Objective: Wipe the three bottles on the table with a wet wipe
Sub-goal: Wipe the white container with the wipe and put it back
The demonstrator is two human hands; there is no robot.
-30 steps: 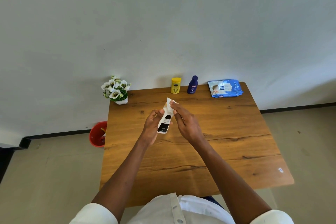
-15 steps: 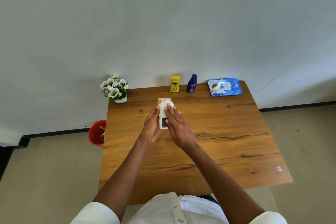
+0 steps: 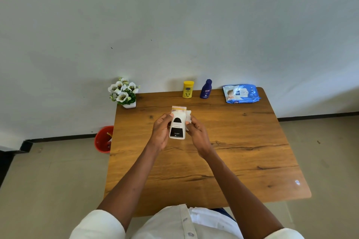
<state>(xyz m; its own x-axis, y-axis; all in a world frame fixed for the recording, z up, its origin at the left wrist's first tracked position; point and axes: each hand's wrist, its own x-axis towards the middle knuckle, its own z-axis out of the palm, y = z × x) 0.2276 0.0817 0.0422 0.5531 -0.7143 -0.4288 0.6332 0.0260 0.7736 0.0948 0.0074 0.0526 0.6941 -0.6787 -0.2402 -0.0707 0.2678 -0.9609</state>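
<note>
A white bottle [image 3: 177,125] with a black label and a clear cap is held above the middle of the wooden table [image 3: 242,141]. My left hand [image 3: 160,132] grips its left side. My right hand [image 3: 197,134] pinches a white wet wipe [image 3: 188,117] against the bottle's right side. A yellow bottle [image 3: 188,89] and a dark blue bottle [image 3: 206,89] stand upright side by side at the table's far edge, near the wall.
A blue pack of wet wipes [image 3: 240,93] lies at the far right corner. A small white pot of white flowers [image 3: 124,92] stands at the far left corner. A red bin [image 3: 103,138] sits on the floor left of the table.
The white bottle has turned so that its label faces me. My right hand has moved with the wipe from the bottle's front to its right side.
</note>
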